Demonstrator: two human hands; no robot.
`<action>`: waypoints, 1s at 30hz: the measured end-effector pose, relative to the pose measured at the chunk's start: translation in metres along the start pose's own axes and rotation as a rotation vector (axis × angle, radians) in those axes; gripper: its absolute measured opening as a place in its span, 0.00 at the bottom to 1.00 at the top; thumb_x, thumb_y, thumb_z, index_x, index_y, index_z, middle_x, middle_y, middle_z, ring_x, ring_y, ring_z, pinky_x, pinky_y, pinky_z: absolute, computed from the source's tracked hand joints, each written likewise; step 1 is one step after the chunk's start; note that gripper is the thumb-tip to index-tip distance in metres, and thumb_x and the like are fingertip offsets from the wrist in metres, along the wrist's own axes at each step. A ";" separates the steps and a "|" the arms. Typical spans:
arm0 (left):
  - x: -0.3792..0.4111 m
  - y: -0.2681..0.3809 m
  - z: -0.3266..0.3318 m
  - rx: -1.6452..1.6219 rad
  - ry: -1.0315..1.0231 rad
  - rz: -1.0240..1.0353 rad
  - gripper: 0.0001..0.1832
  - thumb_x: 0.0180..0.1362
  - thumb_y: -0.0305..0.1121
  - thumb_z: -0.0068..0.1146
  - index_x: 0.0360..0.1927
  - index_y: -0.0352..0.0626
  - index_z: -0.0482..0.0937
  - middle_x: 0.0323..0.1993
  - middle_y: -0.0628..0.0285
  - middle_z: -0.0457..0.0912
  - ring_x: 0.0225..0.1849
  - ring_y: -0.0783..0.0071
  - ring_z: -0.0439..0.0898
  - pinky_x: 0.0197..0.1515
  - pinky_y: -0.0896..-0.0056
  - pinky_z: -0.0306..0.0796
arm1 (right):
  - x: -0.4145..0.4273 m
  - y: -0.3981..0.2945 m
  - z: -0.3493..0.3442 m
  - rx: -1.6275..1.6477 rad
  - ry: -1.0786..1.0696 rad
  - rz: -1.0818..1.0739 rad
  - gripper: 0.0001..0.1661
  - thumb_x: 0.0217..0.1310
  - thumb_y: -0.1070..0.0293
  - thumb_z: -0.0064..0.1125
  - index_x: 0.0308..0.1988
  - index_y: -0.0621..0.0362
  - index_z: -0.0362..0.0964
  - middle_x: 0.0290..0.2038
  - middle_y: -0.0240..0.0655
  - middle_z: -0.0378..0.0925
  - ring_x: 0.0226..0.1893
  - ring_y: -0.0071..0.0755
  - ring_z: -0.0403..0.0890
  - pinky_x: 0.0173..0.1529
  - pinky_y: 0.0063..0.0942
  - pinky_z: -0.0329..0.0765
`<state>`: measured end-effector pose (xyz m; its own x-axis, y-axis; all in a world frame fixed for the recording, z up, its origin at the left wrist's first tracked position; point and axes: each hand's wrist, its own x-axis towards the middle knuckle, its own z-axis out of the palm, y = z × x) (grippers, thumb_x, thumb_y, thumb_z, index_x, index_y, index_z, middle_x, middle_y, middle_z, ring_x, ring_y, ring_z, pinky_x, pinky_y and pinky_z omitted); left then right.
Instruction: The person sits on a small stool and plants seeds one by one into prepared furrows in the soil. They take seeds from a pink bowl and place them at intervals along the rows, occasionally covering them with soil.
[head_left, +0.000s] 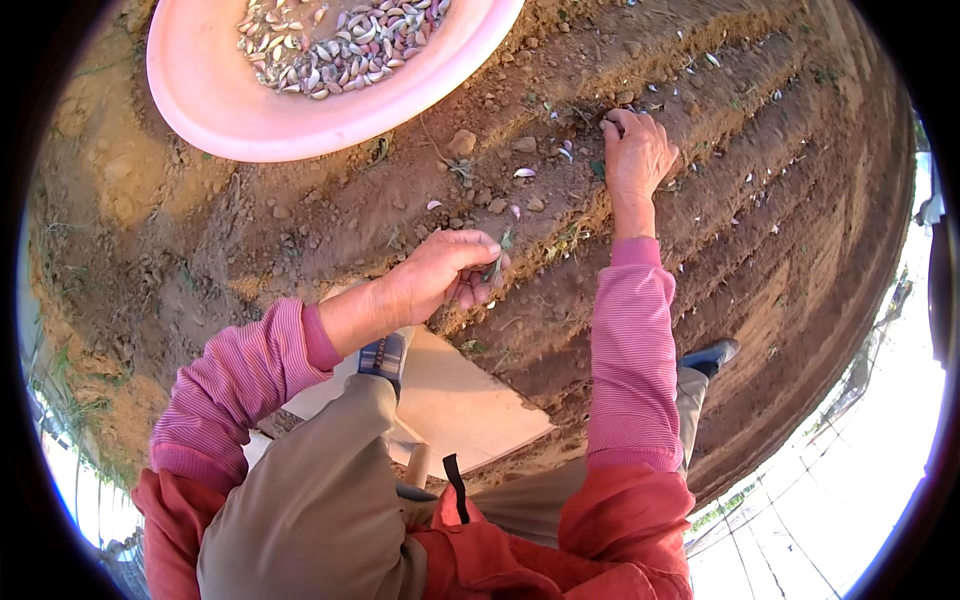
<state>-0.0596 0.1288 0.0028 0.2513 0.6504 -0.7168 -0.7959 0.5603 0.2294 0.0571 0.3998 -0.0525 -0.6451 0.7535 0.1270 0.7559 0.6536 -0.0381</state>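
My left hand (431, 274) pinches a small green sprig (497, 261) between thumb and fingers, above the edge of a soil ridge. Farther out on the right, my right hand (639, 154) has its fingertips down at the brown soil (555, 127). Whether anything is between those fingertips is hidden. Loose garlic cloves lie between the hands, among them a pale purple clove (524, 172) and another clove (434, 205) nearer the basin. A pink plastic basin (225, 124) at the top left holds many garlic cloves (364, 49).
Shallow furrows run diagonally on the right, with scattered cloves (735, 221) along them. Clods (462, 142) dot the ground below the basin. A pale flat board (472, 401) lies beneath me, by my plaid shoe (382, 356). My other shoe (712, 354) rests among the furrows.
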 end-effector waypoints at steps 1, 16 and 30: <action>0.000 0.000 0.000 0.004 0.005 -0.007 0.12 0.69 0.37 0.49 0.41 0.38 0.78 0.29 0.63 0.81 0.22 0.79 0.78 0.21 0.80 0.71 | 0.001 0.000 0.002 -0.016 -0.032 -0.004 0.07 0.55 0.60 0.68 0.36 0.43 0.82 0.35 0.27 0.80 0.41 0.37 0.79 0.48 0.43 0.67; 0.002 0.010 -0.003 -0.018 -0.016 0.044 0.12 0.70 0.38 0.50 0.42 0.40 0.78 0.31 0.63 0.81 0.25 0.79 0.77 0.22 0.80 0.69 | 0.001 0.002 -0.010 0.636 -0.072 0.193 0.11 0.55 0.65 0.69 0.41 0.50 0.83 0.35 0.30 0.83 0.35 0.30 0.80 0.44 0.32 0.74; 0.001 0.010 -0.008 -0.012 0.010 0.033 0.12 0.70 0.39 0.50 0.42 0.40 0.78 0.31 0.63 0.82 0.24 0.79 0.77 0.22 0.80 0.69 | 0.028 0.005 -0.004 0.083 -0.318 -0.062 0.08 0.57 0.61 0.65 0.35 0.51 0.83 0.35 0.35 0.84 0.38 0.43 0.82 0.45 0.41 0.72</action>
<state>-0.0718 0.1309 -0.0004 0.2190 0.6632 -0.7157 -0.8101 0.5324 0.2454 0.0434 0.4235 -0.0448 -0.7019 0.6883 -0.1832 0.7110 0.6924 -0.1224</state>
